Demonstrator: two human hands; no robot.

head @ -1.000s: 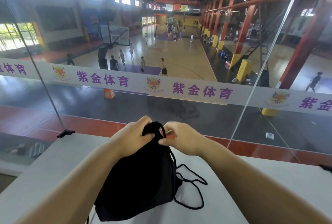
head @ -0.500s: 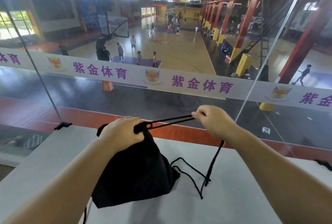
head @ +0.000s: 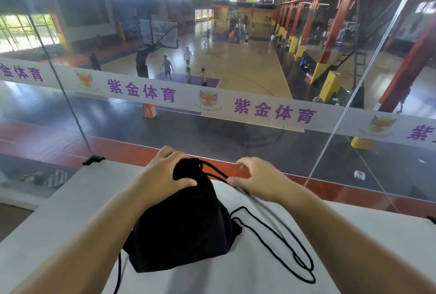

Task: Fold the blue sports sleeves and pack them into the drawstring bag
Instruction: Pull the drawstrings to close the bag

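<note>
Fingers of the left hand (head: 162,176) curl around the gathered neck of the black bag (head: 186,230), which sits on the white ledge (head: 70,211). The right hand (head: 254,179) pinches the cord (head: 278,237) just beside the neck. No sleeves show.

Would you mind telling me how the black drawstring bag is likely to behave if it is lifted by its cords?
The drawstring bag looks soft and would probably sag, since it slumps on the table. It seems light. The loose cords would likely dangle and might snag.
</note>
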